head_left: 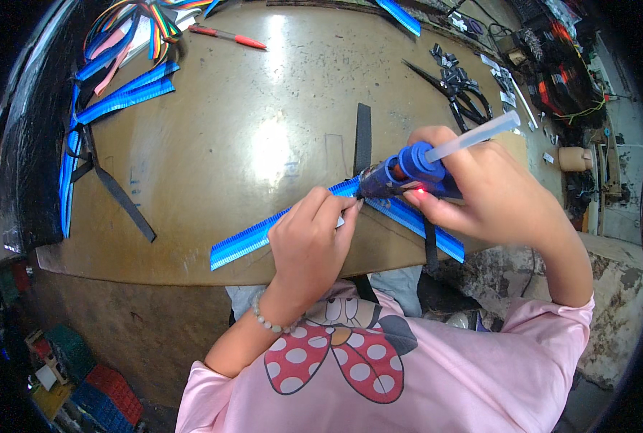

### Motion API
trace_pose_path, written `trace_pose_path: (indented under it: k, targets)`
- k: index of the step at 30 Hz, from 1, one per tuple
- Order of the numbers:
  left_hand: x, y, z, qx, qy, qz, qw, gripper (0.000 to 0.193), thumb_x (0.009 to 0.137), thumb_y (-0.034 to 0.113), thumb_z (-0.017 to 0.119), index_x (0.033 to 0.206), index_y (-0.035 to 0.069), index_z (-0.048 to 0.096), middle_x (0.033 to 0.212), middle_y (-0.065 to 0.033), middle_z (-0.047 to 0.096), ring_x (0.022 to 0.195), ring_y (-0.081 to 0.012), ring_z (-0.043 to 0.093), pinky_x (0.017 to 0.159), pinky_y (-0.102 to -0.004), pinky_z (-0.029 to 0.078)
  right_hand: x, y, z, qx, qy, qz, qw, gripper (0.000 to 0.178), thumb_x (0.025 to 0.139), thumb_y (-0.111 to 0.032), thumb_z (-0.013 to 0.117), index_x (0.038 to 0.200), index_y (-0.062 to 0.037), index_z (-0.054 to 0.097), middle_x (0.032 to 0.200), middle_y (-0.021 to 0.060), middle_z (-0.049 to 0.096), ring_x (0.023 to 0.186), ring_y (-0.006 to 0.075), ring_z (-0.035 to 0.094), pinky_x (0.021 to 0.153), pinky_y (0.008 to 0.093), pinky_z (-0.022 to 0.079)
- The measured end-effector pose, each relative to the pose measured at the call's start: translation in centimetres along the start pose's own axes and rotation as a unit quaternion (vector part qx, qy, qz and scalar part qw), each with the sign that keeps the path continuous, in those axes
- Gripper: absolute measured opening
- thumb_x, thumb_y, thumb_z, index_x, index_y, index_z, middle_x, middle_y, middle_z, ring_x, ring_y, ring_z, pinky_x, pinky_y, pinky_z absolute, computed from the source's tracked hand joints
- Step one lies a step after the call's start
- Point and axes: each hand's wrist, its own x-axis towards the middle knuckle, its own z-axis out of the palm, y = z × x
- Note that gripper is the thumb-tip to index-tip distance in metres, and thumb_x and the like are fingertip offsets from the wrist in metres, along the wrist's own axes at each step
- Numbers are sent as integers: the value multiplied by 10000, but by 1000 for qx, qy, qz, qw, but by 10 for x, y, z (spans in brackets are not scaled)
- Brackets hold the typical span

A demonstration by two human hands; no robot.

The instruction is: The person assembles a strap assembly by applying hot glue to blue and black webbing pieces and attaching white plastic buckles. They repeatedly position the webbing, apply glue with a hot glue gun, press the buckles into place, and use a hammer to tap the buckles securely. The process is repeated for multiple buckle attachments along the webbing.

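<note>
Nearest is the person's pink shirt with its print of a red polka-dot bow, and a pale bead bracelet on the left wrist. Of the two hands, the left hand has its fingers drawn together in a pinch on the blue striped ribbon, just beside the glue gun's nozzle; a small whitish bit shows between the fingers, too hidden to identify. The ribbon lies near the tabletop's front edge in an inverted V, its right leg crossed by a black strip. The right hand is wrapped around the blue glue gun, whose nozzle meets the ribbon at the peak; a red light glows by the thumb, and a translucent glue stick juts from the rear. Beyond the peak runs a black webbing strap.

Farther left, a dark strap lies beside more blue ribbon lengths. Farther right are black scissors, with small black buckles behind them. Toward the far side lie a red pen and rainbow-striped ribbons.
</note>
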Motion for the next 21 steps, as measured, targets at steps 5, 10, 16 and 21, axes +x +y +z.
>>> trace_pose_path:
  k: [5,10,16,21]
  targets:
    - [-1,-1,1,-1,2,-2,1000,105,756,67,777,792,47,681,732,-83,610,614,-246,606,542,-326,451,-3,-11,-6,-12,-20,52,998,436,843,-234,692,1197,-56,510,860,178,650,731,382,634,622,440,482]
    - [0,-1,1,-1,9,6,1000,113,751,72,781,780,43,676,733,-83,615,620,-252,617,541,-333,457,-5,-14,-5,-15,-17,78,997,446,827,-229,723,1187,-56,526,940,171,644,779,372,638,657,425,484]
    - [0,-1,1,0,4,-3,1000,114,755,78,782,784,39,679,720,-85,607,614,-247,614,541,-336,456,-4,-7,1,-40,48,9,998,419,886,-254,650,1211,-59,471,772,170,655,646,378,640,569,442,495]
    - [0,-2,2,1,5,-8,1000,116,756,83,782,778,35,678,724,-88,608,616,-244,607,542,-331,454,-3,-8,6,-44,22,9,999,383,894,-203,638,1221,-67,492,854,171,664,732,359,659,621,440,512]
